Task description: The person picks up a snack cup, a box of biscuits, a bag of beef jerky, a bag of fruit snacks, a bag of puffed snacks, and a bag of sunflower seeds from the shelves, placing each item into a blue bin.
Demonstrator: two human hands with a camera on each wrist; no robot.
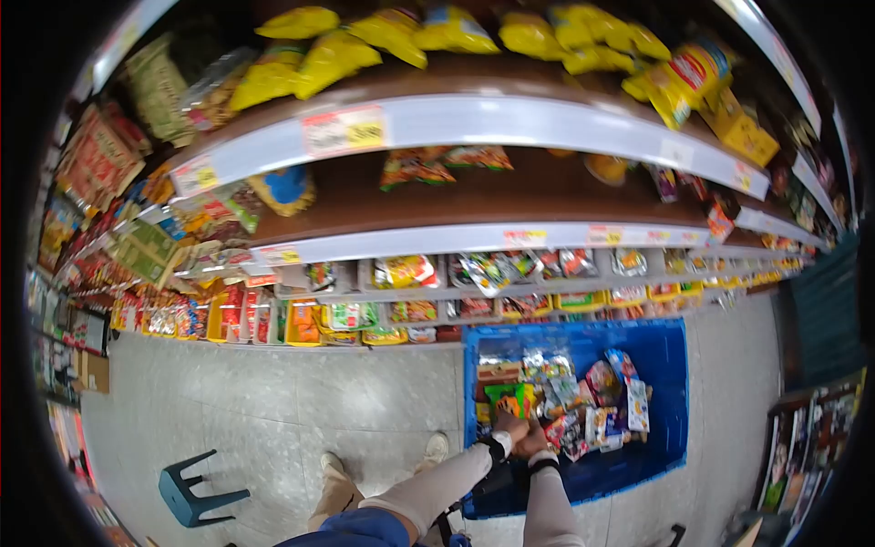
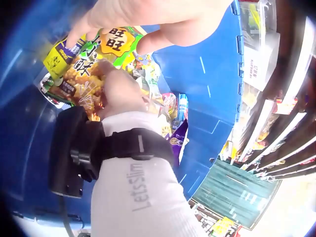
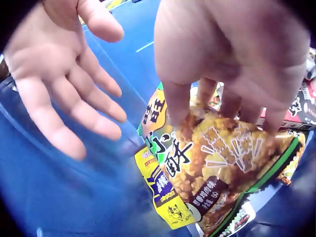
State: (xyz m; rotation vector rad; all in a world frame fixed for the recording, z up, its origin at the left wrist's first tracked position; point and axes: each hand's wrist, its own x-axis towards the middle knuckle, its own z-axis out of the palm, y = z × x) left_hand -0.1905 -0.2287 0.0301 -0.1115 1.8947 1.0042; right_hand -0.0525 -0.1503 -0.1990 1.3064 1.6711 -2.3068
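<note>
Both hands are low inside a blue plastic crate (image 1: 670, 392) holding packaged snacks. Below them lies a snack bag (image 3: 212, 163) with brown crunchy pieces on its front and a green edge. My right hand (image 3: 232, 59) reaches down onto this bag, its fingers extended and fingertips against the upper part of the front. Beside it, my left hand (image 3: 54, 74) has its fingers spread, palm showing, with nothing held. In the left wrist view the left hand (image 2: 163, 19) hangs over the bag's top edge. A small yellow and purple packet (image 3: 165, 192) lies along the bag's side.
Shelves of snacks (image 1: 529, 118) with white price rails rise in front. Yellow bags (image 1: 392, 36) line the top shelf. A dark teal stool (image 1: 193, 492) stands at the left on the grey floor (image 1: 246, 392). More packets (image 1: 592, 401) fill the crate's middle.
</note>
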